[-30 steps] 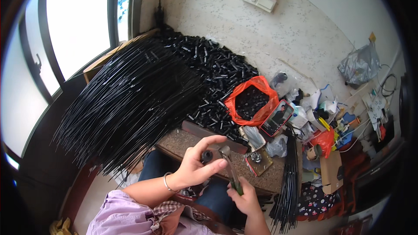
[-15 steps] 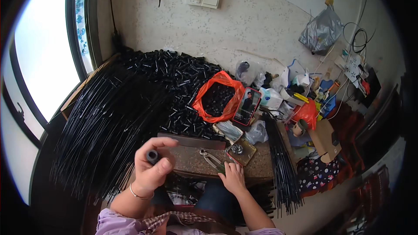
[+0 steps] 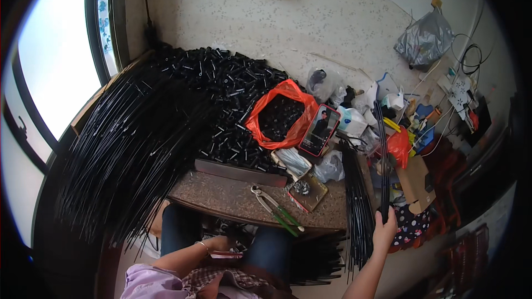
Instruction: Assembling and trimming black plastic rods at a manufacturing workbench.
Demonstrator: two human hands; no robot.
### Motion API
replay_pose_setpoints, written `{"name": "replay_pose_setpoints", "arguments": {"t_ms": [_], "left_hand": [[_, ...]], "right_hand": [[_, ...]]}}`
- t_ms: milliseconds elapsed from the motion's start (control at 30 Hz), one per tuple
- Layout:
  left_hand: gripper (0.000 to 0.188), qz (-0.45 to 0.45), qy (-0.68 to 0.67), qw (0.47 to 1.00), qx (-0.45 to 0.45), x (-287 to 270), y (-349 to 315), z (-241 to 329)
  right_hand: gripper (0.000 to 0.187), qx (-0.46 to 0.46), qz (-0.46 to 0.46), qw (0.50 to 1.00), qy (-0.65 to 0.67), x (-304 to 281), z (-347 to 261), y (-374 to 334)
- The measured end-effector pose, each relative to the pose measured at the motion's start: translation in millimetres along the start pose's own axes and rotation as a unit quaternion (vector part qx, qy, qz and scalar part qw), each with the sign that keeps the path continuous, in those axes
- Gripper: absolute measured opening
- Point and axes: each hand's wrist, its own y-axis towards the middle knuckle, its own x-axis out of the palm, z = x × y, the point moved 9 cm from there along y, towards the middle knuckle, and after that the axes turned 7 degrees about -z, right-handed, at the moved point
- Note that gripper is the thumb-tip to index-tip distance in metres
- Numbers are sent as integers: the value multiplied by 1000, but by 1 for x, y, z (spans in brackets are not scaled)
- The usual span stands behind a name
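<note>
My right hand (image 3: pixel 384 229), at the right of the table, is closed round the lower end of several thin black rods (image 3: pixel 383 158), which stand nearly upright in its grip. Down in my lap is my left hand (image 3: pixel 220 245), with a bracelet at its wrist. Its fingers are too dark and hidden to make out. A pair of pincers with green handles (image 3: pixel 278 212) lies on the table's front part (image 3: pixel 221 191). Beside them is a shallow tray (image 3: pixel 313 196) with small shiny metal pieces.
A large heap of short black tubes (image 3: pixel 233 86) covers the back, next to a big bundle of long black rods (image 3: pixel 122 149) at left. A red plastic bag (image 3: pixel 255 124) holds small black parts, with a phone (image 3: pixel 320 130) leaning beside it. More rods (image 3: pixel 359 210) hang at the right edge.
My right hand has left the pincers, moved right and taken hold of several black rods. My left hand, which held a black tube above the table's edge, has dropped to my lap.
</note>
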Motion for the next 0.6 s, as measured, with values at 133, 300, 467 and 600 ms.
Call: {"name": "replay_pose_setpoints", "arguments": {"t_ms": [133, 300, 467, 600], "left_hand": [[47, -5, 15, 991, -129, 107, 109, -171], [48, 47, 30, 995, -77, 76, 202, -224], [49, 67, 22, 998, 0, 63, 273, -206], [50, 92, 21, 995, 45, 67, 283, -176]], "right_hand": [[38, 89, -90, 982, -142, 68, 86, 20], [48, 152, -166, 964, -141, 127, 95, 20], [49, 142, -150, 955, -212, 127, 73, 23], [49, 139, -134, 957, -215, 126, 80, 18]]}}
